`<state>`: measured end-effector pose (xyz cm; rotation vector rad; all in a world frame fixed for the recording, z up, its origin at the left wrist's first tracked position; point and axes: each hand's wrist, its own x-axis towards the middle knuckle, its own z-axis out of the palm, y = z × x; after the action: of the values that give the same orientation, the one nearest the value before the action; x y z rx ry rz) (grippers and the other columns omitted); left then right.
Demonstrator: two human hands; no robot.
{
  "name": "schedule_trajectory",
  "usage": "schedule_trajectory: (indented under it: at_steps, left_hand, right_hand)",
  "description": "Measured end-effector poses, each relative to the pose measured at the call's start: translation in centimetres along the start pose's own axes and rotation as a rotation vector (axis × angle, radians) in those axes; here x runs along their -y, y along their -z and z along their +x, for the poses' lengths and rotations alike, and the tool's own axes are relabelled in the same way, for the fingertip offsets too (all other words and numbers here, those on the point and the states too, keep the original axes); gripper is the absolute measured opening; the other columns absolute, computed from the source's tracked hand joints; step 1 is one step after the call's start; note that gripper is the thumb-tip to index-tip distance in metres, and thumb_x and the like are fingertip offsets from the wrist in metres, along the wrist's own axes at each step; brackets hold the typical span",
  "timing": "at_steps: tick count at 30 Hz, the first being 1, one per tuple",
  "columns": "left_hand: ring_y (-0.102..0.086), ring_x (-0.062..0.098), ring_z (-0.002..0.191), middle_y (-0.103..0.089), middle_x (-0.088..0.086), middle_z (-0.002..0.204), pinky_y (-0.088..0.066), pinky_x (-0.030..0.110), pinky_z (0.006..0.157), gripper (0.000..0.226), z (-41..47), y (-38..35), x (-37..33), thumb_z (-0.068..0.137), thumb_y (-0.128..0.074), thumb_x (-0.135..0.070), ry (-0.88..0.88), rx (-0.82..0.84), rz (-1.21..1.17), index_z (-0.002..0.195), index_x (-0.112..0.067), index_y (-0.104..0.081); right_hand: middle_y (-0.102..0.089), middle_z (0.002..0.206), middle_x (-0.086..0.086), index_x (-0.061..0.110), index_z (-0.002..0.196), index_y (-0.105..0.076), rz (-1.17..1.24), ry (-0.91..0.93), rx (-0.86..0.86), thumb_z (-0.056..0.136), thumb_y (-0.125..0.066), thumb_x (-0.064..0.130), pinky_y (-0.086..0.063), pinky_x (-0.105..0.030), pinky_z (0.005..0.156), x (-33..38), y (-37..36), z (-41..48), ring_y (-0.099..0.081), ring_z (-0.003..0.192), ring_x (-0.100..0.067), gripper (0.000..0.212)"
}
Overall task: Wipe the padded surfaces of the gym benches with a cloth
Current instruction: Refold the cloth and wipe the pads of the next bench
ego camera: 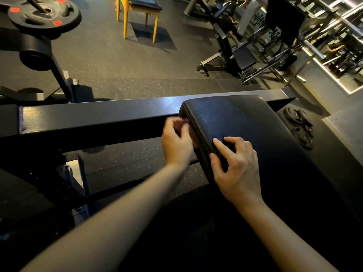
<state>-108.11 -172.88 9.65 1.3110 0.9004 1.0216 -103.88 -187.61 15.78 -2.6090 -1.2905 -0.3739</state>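
1. The black bench pad [245, 124] lies before me, its end against the steel frame beam [88, 116].
2. My right hand [235, 167] grips the pad's edge, fingers bent on top, thumb on the stitched side.
3. My left hand [176, 142] curls against the pad's side; it is blurred, so I cannot tell its hold.

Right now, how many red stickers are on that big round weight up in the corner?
3 red stickers on the weight plate: one near its left edge, one at its far right rim, one on the side nearest us. The bar through the middle may hide more.
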Motion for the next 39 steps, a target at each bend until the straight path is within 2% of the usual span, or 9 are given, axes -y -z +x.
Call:
schedule_trajectory:
  at_steps: [3,9,12,16,21,24,28,33,39]
  left_hand:
    - [-0.061,0.013,0.086,-0.064,-0.002,0.094,-0.052,0.036,0.085,0.008,0.4,-0.6,0.3,0.096,-0.063,-0.015,0.022,-0.058,0.011,0.102,-0.018,-0.059]
    - [-0.067,0.011,0.095,-0.068,-0.006,0.098,-0.054,0.031,0.086,0.014,-11.6,2.8,0.7,0.093,-0.064,-0.015,-0.066,0.337,-0.084,0.106,-0.019,-0.064]
    - [-0.063,0.001,0.087,-0.066,-0.007,0.092,-0.050,0.018,0.077,0.014,-4.2,1.1,0.2,0.095,-0.064,-0.009,-0.061,0.142,-0.033,0.101,-0.021,-0.062]
    - [-0.064,0.011,0.095,-0.066,-0.003,0.100,-0.053,0.030,0.085,0.012,-3.2,0.1,0.3,0.096,-0.062,-0.016,-0.041,0.036,-0.024,0.105,-0.022,-0.059]
    - [-0.068,0.014,0.100,-0.070,-0.002,0.103,-0.055,0.036,0.092,0.017,-13.5,4.0,1.8,0.095,-0.066,-0.009,-0.053,0.438,-0.109,0.110,-0.016,-0.065]
    - [-0.064,0.006,0.090,-0.067,-0.006,0.095,-0.050,0.021,0.085,0.014,-8.0,2.7,1.1,0.091,-0.065,-0.008,-0.132,0.294,-0.021,0.103,-0.016,-0.064]
    - [-0.063,0.005,0.083,-0.064,-0.012,0.087,-0.053,0.029,0.076,0.014,-0.5,1.4,0.4,0.093,-0.068,-0.013,-0.013,0.078,0.039,0.098,-0.023,-0.060]
    - [-0.063,0.006,0.074,-0.067,-0.007,0.080,-0.051,0.028,0.070,0.018,-5.7,5.7,1.3,0.084,-0.080,-0.020,-0.108,0.545,0.215,0.090,-0.025,-0.063]
    - [-0.060,0.011,0.095,-0.060,-0.004,0.105,-0.043,0.005,0.079,0.036,3.3,5.5,-0.8,0.089,-0.078,-0.019,0.004,0.006,0.142,0.117,-0.014,-0.055]
  right_hand:
    - [-0.054,0.126,-0.004,0.021,0.136,-0.062,-0.003,0.009,0.009,0.095,-0.055,0.042,-0.046,-0.045,0.096,-0.1,0.1,-0.2,-0.051,0.116,-0.021,0.046]
    - [-0.055,0.126,-0.004,0.021,0.136,-0.063,-0.012,0.000,-0.004,0.095,-0.054,0.042,-0.045,-0.045,0.097,0.0,-0.1,-0.1,-0.051,0.117,-0.022,0.047]
    - [-0.055,0.126,-0.004,0.021,0.136,-0.062,-0.009,0.005,-0.008,0.096,-0.056,0.040,-0.045,-0.045,0.097,-0.1,0.0,0.0,-0.051,0.116,-0.022,0.045]
    - [-0.055,0.126,-0.004,0.021,0.136,-0.062,-0.016,0.005,-0.002,0.095,-0.056,0.041,-0.045,-0.044,0.096,0.0,0.0,-0.1,-0.051,0.116,-0.022,0.045]
    - [-0.056,0.124,-0.002,0.022,0.133,-0.065,0.041,-0.016,-0.022,0.096,-0.053,0.038,-0.044,-0.042,0.096,0.0,0.1,0.0,-0.051,0.116,-0.021,0.042]
    - [-0.058,0.122,-0.002,0.022,0.130,-0.068,0.069,-0.017,-0.056,0.096,-0.054,0.032,-0.044,-0.042,0.095,0.0,0.1,-0.1,-0.052,0.114,-0.021,0.038]
    - [-0.057,0.121,-0.001,0.021,0.132,-0.065,0.068,-0.006,-0.033,0.097,-0.053,0.032,-0.044,-0.039,0.094,-0.1,0.1,-0.1,-0.051,0.113,-0.018,0.039]
    - [-0.056,0.121,0.000,0.020,0.133,-0.065,0.075,-0.002,-0.038,0.097,-0.056,0.031,-0.045,-0.038,0.094,-0.2,0.3,-0.2,-0.051,0.113,-0.017,0.038]
    - [-0.056,0.122,-0.001,0.020,0.133,-0.065,0.083,-0.006,-0.021,0.096,-0.061,0.031,-0.042,-0.033,0.094,-0.2,0.4,-0.1,-0.050,0.113,-0.016,0.039]
